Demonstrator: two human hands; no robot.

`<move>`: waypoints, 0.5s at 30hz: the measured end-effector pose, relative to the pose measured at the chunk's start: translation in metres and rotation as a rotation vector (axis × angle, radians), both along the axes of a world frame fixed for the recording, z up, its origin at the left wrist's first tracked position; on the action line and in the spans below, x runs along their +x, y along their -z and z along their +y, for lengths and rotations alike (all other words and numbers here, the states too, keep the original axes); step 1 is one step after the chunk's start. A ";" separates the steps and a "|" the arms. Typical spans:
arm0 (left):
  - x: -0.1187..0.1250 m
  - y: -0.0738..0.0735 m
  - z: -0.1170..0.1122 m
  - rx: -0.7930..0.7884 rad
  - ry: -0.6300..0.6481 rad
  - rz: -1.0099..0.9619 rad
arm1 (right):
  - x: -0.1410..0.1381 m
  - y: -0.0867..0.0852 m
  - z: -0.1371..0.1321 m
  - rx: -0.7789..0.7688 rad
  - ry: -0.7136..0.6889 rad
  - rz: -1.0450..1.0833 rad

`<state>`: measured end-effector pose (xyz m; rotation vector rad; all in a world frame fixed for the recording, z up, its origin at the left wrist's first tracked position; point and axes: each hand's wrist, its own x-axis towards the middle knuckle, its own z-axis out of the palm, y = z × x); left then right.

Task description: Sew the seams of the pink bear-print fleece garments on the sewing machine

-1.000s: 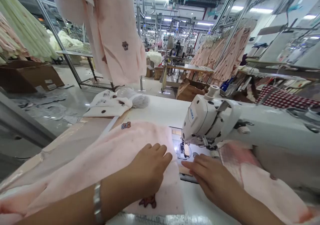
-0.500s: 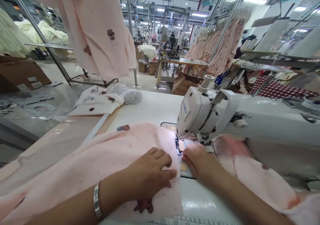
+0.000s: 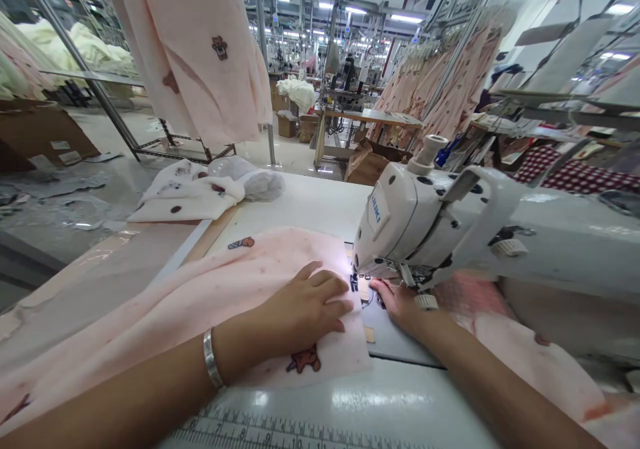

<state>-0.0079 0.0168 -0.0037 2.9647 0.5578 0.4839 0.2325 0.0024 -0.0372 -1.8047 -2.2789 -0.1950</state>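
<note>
A pale pink fleece fabric [image 3: 210,289] with small bear prints lies across the white sewing table [image 3: 320,406]. My left hand [image 3: 305,309] lies flat on it, fingers stretched toward the needle; a silver bracelet sits on that wrist. My right hand [image 3: 400,302] reaches under the head of the white sewing machine [image 3: 425,226], its fingertips at the presser foot [image 3: 356,281], partly hidden by the machine. I cannot make out whether they hold anything.
More pink fabric [image 3: 530,362] is bunched under the machine arm at right. A folded cream cloth pile [image 3: 193,196] and a plastic bag lie at the table's far left. Pink garments hang overhead [image 3: 200,56] and on racks behind. A ruler strip [image 3: 260,429] marks the near edge.
My right hand has moved forward from the open table to under the machine head. My left hand and the pink fabric have slid toward the needle.
</note>
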 end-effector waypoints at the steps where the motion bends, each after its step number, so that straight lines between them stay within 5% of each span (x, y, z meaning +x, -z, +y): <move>1: -0.001 0.001 0.000 0.021 0.027 -0.010 | 0.000 0.000 -0.001 -0.009 -0.004 0.003; 9: 0.014 0.012 0.009 0.117 0.013 -0.010 | -0.001 -0.008 -0.001 -0.060 -0.023 0.057; 15: -0.007 -0.014 0.034 0.093 0.067 0.051 | -0.002 -0.021 -0.006 -0.072 -0.033 0.045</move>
